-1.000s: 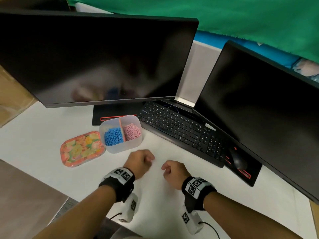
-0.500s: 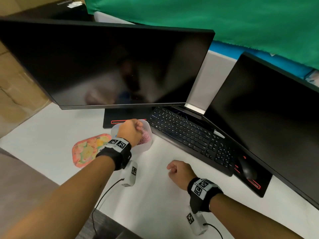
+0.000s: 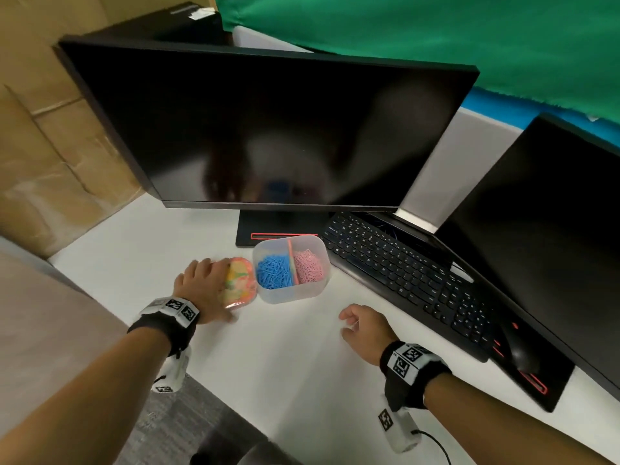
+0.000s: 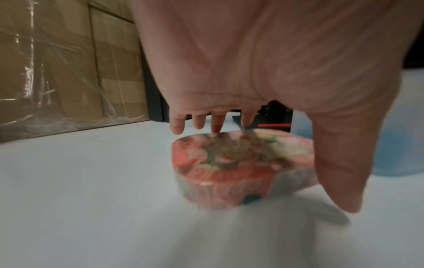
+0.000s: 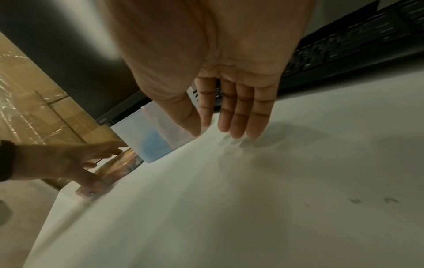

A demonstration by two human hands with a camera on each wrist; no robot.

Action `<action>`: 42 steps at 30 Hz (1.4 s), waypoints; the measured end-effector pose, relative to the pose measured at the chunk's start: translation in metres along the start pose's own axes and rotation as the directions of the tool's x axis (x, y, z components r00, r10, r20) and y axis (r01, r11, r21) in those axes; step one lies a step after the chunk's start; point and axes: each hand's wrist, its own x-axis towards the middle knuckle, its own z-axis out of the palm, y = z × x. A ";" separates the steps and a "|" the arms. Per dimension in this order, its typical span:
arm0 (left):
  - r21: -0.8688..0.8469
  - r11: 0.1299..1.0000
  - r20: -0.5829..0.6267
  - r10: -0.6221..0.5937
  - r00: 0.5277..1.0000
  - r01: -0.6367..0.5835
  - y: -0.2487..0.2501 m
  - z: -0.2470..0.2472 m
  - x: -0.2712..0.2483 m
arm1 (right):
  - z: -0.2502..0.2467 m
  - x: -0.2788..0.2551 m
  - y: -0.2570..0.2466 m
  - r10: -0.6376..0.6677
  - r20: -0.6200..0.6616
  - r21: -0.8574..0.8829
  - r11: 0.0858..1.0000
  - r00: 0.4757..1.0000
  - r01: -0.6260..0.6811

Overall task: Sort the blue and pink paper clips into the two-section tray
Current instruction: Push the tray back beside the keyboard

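While left hand [image 3: 204,290] covers lid [image 3: 240,283], spread, not clamped; lid blurred. Right hand [image 3: 365,325] loose, empty. Tray [image 3: 292,295] sorted.

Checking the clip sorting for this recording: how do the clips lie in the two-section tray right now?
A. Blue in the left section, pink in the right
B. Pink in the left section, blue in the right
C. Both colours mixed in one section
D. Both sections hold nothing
A: in the head view the tray holds blue clips left of its divider and pink clips right of it.
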 end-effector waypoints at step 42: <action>-0.059 0.955 0.019 0.292 0.956 -0.290 0.106 -0.065 0.014 | -0.034 0.074 -0.086 0.177 -0.124 0.305 0.943 0.976 -0.133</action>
